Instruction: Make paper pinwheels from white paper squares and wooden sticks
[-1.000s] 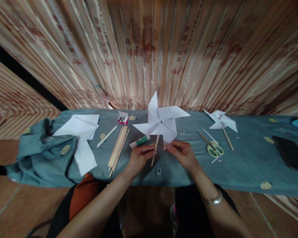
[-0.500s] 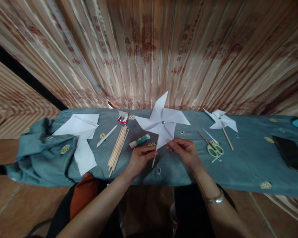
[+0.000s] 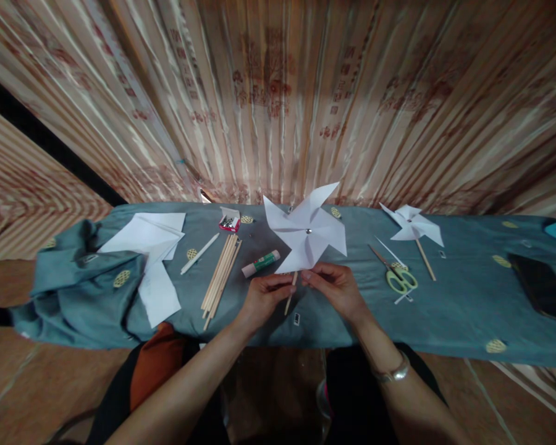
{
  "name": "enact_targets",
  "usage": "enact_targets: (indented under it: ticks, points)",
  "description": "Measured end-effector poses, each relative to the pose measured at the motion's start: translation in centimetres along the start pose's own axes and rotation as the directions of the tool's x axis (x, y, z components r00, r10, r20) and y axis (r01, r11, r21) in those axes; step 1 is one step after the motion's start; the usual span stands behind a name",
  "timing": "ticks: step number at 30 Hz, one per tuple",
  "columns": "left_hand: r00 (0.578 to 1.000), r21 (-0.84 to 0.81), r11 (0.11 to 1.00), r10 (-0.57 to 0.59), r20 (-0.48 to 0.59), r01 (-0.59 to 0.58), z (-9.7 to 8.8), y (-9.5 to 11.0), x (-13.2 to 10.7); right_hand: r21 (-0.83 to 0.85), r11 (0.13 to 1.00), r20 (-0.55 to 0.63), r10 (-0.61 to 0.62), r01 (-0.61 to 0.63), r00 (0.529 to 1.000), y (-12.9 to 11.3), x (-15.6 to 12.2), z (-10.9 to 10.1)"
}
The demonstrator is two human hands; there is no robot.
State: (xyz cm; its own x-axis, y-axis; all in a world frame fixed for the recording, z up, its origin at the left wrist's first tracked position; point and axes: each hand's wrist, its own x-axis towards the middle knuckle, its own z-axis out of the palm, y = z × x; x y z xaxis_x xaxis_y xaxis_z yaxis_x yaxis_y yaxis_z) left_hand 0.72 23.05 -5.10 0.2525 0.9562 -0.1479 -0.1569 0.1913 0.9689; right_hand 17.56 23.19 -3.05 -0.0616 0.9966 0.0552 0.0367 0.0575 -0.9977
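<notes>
A white paper pinwheel (image 3: 307, 238) with a shiny pin at its centre faces me on a thin wooden stick (image 3: 290, 303). My left hand (image 3: 265, 300) is closed, pinching that stick just below the paper blades. Close to the right of the stick is my right hand (image 3: 336, 287), its thumb and forefinger drawn together by the lower blade edge. Whether those fingertips grip anything is hidden. Beside my left hand lies a green and white glue stick (image 3: 261, 263).
On the teal cloth (image 3: 463, 309), wooden sticks (image 3: 220, 281), a white pen (image 3: 199, 254), a red box of pins (image 3: 229, 220) and paper sheets (image 3: 160, 293) lie left. Green-handled scissors (image 3: 401, 279), another pinwheel (image 3: 410, 224) and a black phone (image 3: 542, 287) lie right.
The pinwheel's blades have turned about the pin, and the pinwheel has shifted slightly right. My right hand has moved a little left, closer to the stick; my left hand keeps its hold.
</notes>
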Motion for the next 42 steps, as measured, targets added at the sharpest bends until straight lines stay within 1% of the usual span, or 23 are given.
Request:
enact_targets:
  ticks: [2, 4, 6, 7, 8, 10, 11, 12, 13, 16, 18, 21, 25, 32, 38, 42]
  points:
    - [1.0, 0.008, 1.0, -0.002, -0.017, 0.002, -0.1, 0.0, 0.0, -0.025, 1.0, 0.003, -0.014, 0.014, 1.0, -0.1, -0.1, -0.2]
    - [0.998, 0.014, 1.0, -0.014, -0.058, 0.015, -0.4, -0.1, 0.1, -0.056, 0.998, -0.005, -0.025, 0.025, 1.0, -0.1, -0.2, -1.0]
    - [0.994, 0.016, 0.999, -0.033, -0.104, 0.035, -0.8, -0.2, 0.2, -0.071, 0.997, -0.071, -0.039, 0.034, 0.997, 0.0, 0.0, -2.3]
    - [0.992, 0.014, 0.999, -0.042, -0.12, 0.044, -1.0, -0.3, 0.2, -0.063, 0.997, -0.138, -0.05, 0.042, 0.989, 0.1, 0.1, -3.1]
    - [0.99, 0.012, 0.999, -0.05, -0.128, 0.052, -1.1, -0.3, 0.2, -0.049, 0.997, -0.226, -0.063, 0.053, 0.972, 0.3, 0.2, -3.8]
    - [0.99, 0.014, 0.998, -0.065, -0.122, 0.067, -1.4, -0.5, 0.0, -0.039, 0.996, -0.399, -0.094, 0.086, 0.912, 0.6, 0.6, -5.1]
    - [0.991, 0.018, 0.997, -0.074, -0.111, 0.076, -1.4, -0.6, -0.1, -0.037, 0.994, -0.458, -0.109, 0.103, 0.882, 0.7, 0.8, -5.6]
    - [0.992, 0.022, 0.996, -0.086, -0.096, 0.088, -1.4, -0.7, -0.2, -0.035, 0.993, -0.493, -0.119, 0.117, 0.862, 0.9, 1.0, -5.9]
    - [0.992, 0.025, 0.995, -0.099, -0.078, 0.102, -1.3, -0.7, -0.3, -0.028, 0.992, -0.507, -0.122, 0.125, 0.854, 0.9, 1.2, -6.0]
    - [0.99, 0.019, 0.991, -0.134, -0.03, 0.135, -1.0, -0.7, -0.6, 0.026, 0.994, -0.473, -0.079, 0.104, 0.877, 1.1, 1.6, -6.0]
    - [0.99, 0.011, 0.99, -0.139, -0.02, 0.139, -0.9, -0.7, -0.6, 0.065, 0.995, -0.46, -0.04, 0.079, 0.887, 1.2, 1.6, -5.7]
    - [0.992, 0.005, 0.993, -0.115, -0.046, 0.116, -0.9, -0.7, -0.5, 0.105, 0.993, -0.458, -0.004, 0.058, 0.889, 1.2, 1.6, -5.3]
    - [0.993, 0.022, 0.997, -0.078, -0.084, 0.08, -1.0, -0.9, -0.2, 0.142, 0.989, -0.406, 0.028, 0.032, 0.913, 1.2, 1.4, -4.9]
    - [0.99, 0.016, 0.997, -0.071, -0.123, 0.073, -1.0, -1.0, 0.1, 0.205, 0.979, -0.332, 0.08, -0.011, 0.94, 1.3, 1.1, -3.7]
    - [0.988, 0.014, 0.999, -0.04, -0.151, 0.043, -0.9, -1.0, 0.1, 0.224, 0.973, -0.259, 0.107, -0.048, 0.96, 0.8, 0.8, -2.5]
    - [0.988, 0.016, 0.999, -0.036, -0.148, 0.039, -0.9, -0.9, 0.2, 0.246, 0.966, -0.21, 0.135, -0.082, 0.968, 0.3, 0.6, -1.5]
